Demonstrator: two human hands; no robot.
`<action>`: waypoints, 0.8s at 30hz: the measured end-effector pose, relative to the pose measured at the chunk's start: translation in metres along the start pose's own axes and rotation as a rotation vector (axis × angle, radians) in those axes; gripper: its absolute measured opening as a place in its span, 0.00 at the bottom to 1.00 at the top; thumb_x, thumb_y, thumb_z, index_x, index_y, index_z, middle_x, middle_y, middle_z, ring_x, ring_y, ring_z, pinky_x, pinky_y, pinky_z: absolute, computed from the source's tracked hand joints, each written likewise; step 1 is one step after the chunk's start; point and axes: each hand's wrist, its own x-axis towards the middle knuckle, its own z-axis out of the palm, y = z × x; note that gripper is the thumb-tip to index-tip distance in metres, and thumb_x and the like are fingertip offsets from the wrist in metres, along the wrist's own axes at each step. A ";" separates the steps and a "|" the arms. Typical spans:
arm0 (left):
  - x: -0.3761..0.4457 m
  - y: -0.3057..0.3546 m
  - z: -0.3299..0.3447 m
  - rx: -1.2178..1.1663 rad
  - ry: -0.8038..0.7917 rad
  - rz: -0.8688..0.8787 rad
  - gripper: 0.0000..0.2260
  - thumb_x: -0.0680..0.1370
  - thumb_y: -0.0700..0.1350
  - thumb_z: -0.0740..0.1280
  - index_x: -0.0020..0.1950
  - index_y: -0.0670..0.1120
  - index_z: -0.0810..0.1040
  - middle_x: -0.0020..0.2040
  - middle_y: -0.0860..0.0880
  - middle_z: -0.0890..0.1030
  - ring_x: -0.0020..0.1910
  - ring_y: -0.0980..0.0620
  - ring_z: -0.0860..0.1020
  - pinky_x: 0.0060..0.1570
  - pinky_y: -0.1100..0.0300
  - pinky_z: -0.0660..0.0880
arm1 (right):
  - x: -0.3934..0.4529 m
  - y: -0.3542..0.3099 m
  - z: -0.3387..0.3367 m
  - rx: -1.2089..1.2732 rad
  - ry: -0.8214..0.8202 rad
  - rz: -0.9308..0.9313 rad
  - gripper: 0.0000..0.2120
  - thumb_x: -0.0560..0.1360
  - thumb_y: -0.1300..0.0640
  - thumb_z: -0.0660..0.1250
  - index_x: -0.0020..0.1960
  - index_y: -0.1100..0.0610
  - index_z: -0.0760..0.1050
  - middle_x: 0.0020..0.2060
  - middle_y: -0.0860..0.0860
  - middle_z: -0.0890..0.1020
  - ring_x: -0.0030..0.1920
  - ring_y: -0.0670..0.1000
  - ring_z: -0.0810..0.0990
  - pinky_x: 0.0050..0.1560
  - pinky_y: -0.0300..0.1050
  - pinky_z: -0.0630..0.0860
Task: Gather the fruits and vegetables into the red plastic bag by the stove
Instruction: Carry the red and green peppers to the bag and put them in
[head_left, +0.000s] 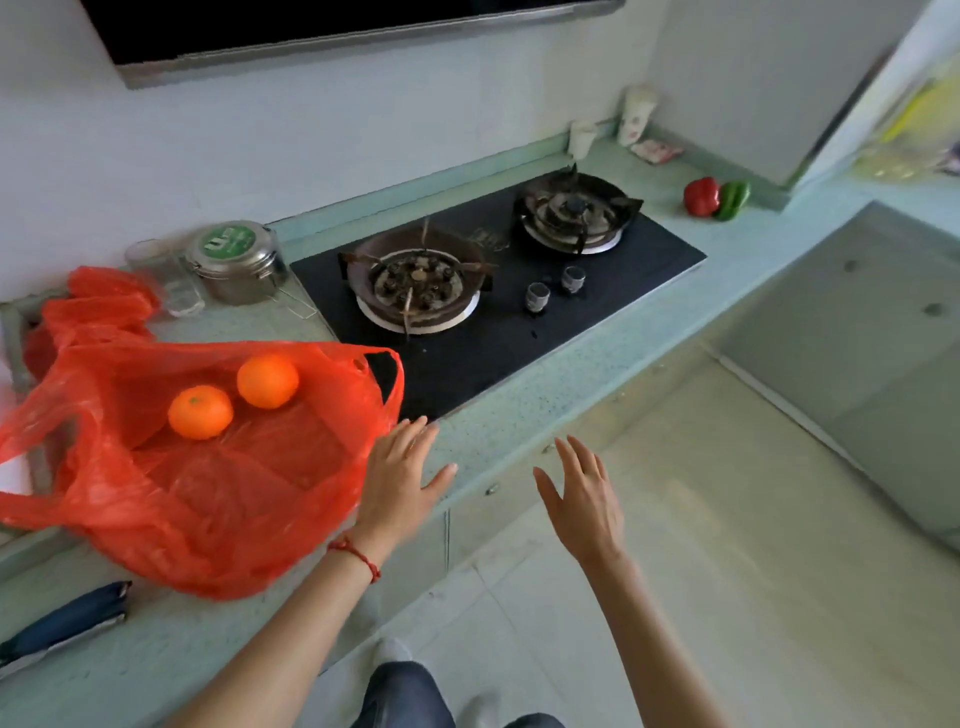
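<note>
Head view looks down on two bare hands at the front of a pale green counter (519, 415). Left hand (402, 475) has straight, spread fingers and grasps nothing; it lies flat by the counter's front edge, its outer side at the rim of the red plastic bag (208, 493). A red string bracelet (356, 556) circles that wrist. Right hand (582, 493) is likewise released, fingers spread and pointing up and away, held in the air off the counter's edge over the floor, gripping nothing.

That bag sits slumped on the counter just left of the black stove (519, 312), its mouth gaping upward, one handle loop (389, 384) draping onto the stove's near corner. Inside lie two oranges: the nearer orange (200, 412) shows its green stem scar facing up, and the farther orange (267, 381) lies just beside it toward the stove. More crumpled red plastic (98, 301) is bunched behind the bag.

Far across the stove, on the counter's right end, a red bell pepper (701, 196) and a green bell pepper (732, 199) touch side by side; the green one's long axis tilts up and to the right.

Behind the bag stands a lidded steel tin (236, 262) with a clear glass container (166, 280) at its left; what they hold cannot be told. A dark folded umbrella (62, 621) lies at the near left.
</note>
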 end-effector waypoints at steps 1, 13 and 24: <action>0.002 0.010 0.006 -0.004 -0.019 0.027 0.26 0.72 0.57 0.58 0.60 0.40 0.76 0.60 0.39 0.79 0.61 0.39 0.75 0.63 0.52 0.63 | -0.006 0.011 -0.006 0.000 0.014 0.036 0.25 0.77 0.48 0.61 0.69 0.59 0.65 0.69 0.57 0.69 0.69 0.58 0.66 0.64 0.54 0.69; 0.038 0.116 0.061 0.039 -0.210 0.329 0.35 0.71 0.63 0.49 0.69 0.43 0.68 0.69 0.42 0.70 0.70 0.44 0.65 0.70 0.50 0.58 | -0.053 0.102 -0.059 -0.014 0.203 0.350 0.24 0.75 0.48 0.62 0.65 0.62 0.70 0.63 0.60 0.75 0.64 0.60 0.73 0.56 0.53 0.75; 0.124 0.150 0.086 0.034 -0.272 0.431 0.39 0.68 0.66 0.43 0.72 0.44 0.63 0.73 0.44 0.64 0.73 0.46 0.58 0.72 0.53 0.52 | 0.007 0.132 -0.073 -0.015 0.261 0.477 0.25 0.76 0.49 0.62 0.69 0.60 0.65 0.68 0.56 0.70 0.70 0.55 0.66 0.62 0.49 0.69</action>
